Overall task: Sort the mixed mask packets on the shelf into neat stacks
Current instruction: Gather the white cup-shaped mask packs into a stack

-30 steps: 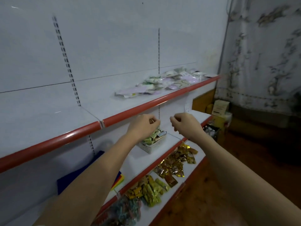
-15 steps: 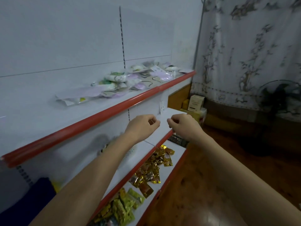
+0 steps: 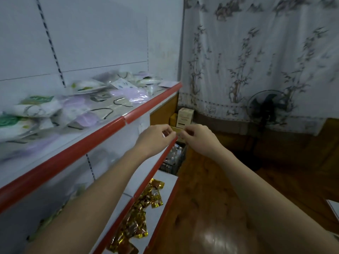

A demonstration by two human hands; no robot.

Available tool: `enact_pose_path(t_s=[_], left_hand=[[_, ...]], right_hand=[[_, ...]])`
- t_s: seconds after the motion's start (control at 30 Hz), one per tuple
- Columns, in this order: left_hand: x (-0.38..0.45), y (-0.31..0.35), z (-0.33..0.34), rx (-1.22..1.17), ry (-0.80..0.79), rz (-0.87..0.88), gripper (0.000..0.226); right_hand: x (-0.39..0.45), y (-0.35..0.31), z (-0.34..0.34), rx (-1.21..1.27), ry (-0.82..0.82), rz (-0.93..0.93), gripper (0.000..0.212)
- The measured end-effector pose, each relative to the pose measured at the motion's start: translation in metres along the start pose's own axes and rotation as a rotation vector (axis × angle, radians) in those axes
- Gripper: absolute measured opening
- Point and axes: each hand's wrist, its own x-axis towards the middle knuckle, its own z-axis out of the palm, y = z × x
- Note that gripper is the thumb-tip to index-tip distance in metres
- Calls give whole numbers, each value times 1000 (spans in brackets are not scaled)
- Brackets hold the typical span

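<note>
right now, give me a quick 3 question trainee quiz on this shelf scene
1. True or false: the mask packets on the top shelf are already in neat stacks.
2. Multiple choice: where are the left hand and right hand? A) on the mask packets B) close together in front of the shelves, below the top shelf's red edge C) on the floor fan
3. Fill in: the shiny packets on the lowest shelf are ____ coloured.

Key: 1 false, they lie in a mixed pile. 2 B. 3 gold.
</note>
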Motion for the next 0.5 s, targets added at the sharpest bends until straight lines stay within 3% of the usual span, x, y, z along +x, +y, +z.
enact_pose_path(t_s=[0.5], left_hand=[[204,36,102,74,35,-43,15]], right_hand=[[169,187,-59,14,-74,-60,29]])
